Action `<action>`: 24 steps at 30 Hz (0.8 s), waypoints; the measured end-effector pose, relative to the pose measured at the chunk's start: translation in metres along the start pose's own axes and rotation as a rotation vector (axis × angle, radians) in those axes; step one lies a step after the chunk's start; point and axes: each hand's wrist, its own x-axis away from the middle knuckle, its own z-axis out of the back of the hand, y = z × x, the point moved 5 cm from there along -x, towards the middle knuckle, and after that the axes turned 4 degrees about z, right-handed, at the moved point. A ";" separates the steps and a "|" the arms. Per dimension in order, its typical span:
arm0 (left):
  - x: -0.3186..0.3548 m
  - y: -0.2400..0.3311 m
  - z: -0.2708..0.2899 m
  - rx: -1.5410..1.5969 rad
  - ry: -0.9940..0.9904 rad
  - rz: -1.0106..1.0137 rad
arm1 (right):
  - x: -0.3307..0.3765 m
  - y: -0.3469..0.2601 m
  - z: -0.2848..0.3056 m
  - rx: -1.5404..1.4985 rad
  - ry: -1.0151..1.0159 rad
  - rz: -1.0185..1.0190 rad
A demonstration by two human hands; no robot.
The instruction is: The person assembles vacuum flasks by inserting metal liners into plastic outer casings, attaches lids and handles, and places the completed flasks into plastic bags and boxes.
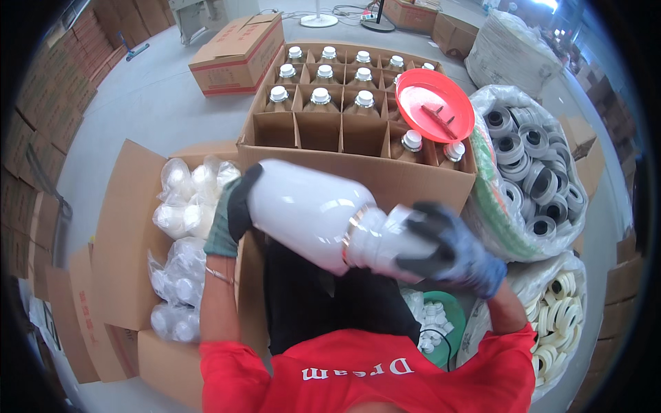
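Observation:
Across my lap lies a large glossy white bottle (pixel 306 210), tilted with its narrower end lower and to the right. A thin gold ring circles it near a white collar-like part (pixel 385 237). My left hand (pixel 234 210), in a green and black glove, is closed around the wide base end. My right hand (pixel 458 251), in a blue and grey glove, grips the narrower end and is blurred by motion. Just beyond the bottle stands a cardboard carton (pixel 358 162) with dividers, with several bottles with white caps (pixel 321 100) upright in its cells. Some cells in its near row hold no bottle.
A red dish (pixel 441 89) with a dark stick-like piece rests on the carton's right corner. At left, an open box (pixel 120 234) holds plastic-wrapped white parts (pixel 182 217). Sacks of clear rings (pixel 533 138) and cream rings (pixel 556 313) stand at right, near a green basin (pixel 451 316).

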 end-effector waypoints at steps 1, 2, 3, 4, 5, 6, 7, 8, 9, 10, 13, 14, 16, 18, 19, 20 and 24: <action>0.001 -0.005 0.015 -0.313 0.203 -0.276 | -0.011 0.007 0.021 0.054 0.044 -0.035; 0.002 0.000 0.021 -0.518 0.295 -0.376 | -0.010 0.029 0.042 0.182 0.098 -0.139; 0.005 -0.024 0.021 -0.274 0.244 -0.264 | -0.017 0.057 0.054 0.237 0.179 -0.175; 0.006 -0.006 0.008 -0.079 0.129 -0.188 | -0.024 0.091 0.061 0.287 0.258 -0.219; 0.008 0.011 -0.006 0.129 0.033 -0.097 | -0.025 0.130 0.059 0.250 0.256 -0.296; 0.010 0.027 -0.020 0.325 -0.042 0.003 | -0.020 0.170 0.050 0.212 0.245 -0.375; -0.006 0.068 -0.037 0.126 -0.237 -0.474 | -0.014 0.214 0.038 0.302 0.135 -0.459; -0.003 0.083 -0.063 0.081 -0.344 -0.513 | -0.004 0.254 0.031 0.403 0.030 -0.552; 0.005 0.100 -0.075 -0.019 -0.464 -0.500 | -0.006 0.286 0.014 0.521 -0.112 -0.681; 0.021 0.102 -0.085 -0.059 -0.626 -0.438 | -0.042 0.272 -0.004 0.692 -0.187 -0.643; 0.066 0.052 -0.103 0.419 -0.518 -0.220 | -0.134 0.248 -0.048 0.551 0.048 -0.239; 0.066 0.037 -0.100 0.619 -0.462 -0.087 | -0.170 0.248 -0.073 0.394 0.047 -0.156; 0.067 0.018 -0.093 0.855 -0.336 0.103 | -0.246 0.233 -0.134 0.203 -0.021 -0.085; 0.080 0.001 -0.100 0.829 -0.379 0.370 | -0.297 0.237 -0.181 0.131 0.024 -0.150; 0.080 0.001 -0.100 0.801 -0.349 0.258 | -0.322 0.239 -0.201 0.132 -0.018 -0.230; 0.077 0.001 -0.102 0.773 -0.323 0.146 | -0.342 0.244 -0.218 0.133 -0.063 -0.314; 0.070 -0.001 -0.101 0.897 -0.339 0.109 | -0.361 0.265 -0.254 0.252 -0.332 -0.405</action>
